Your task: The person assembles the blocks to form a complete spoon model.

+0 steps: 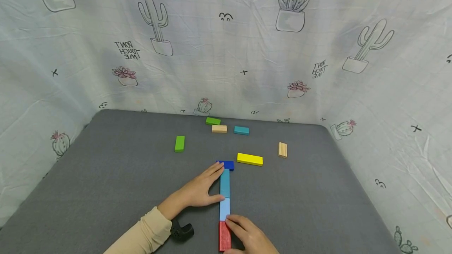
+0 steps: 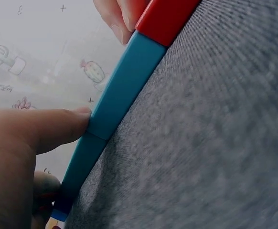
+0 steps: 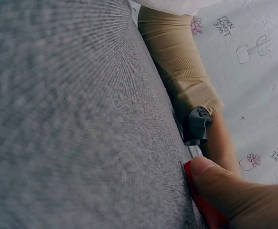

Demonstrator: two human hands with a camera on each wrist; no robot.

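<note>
On the grey table a line of blocks runs away from the person: a red block (image 1: 224, 236) nearest, then a light blue block (image 1: 224, 209) and a teal block (image 1: 225, 183). Across the far end lies a dark blue block (image 1: 228, 165). My left hand (image 1: 197, 189) is spread along the line's left side, its fingertips at the dark blue block and its thumb at the joint between the light blue and teal blocks. The right hand (image 1: 250, 236) holds the red block between thumb and fingers, as the right wrist view also shows.
Beyond the line lie a yellow block (image 1: 250, 159), a second teal block (image 1: 241, 130), two green blocks (image 1: 179, 144) and two wooden blocks (image 1: 282, 150). A black device (image 1: 181, 231) sits at the left wrist. A cactus-print cloth (image 1: 226, 50) surrounds the table (image 1: 123, 175).
</note>
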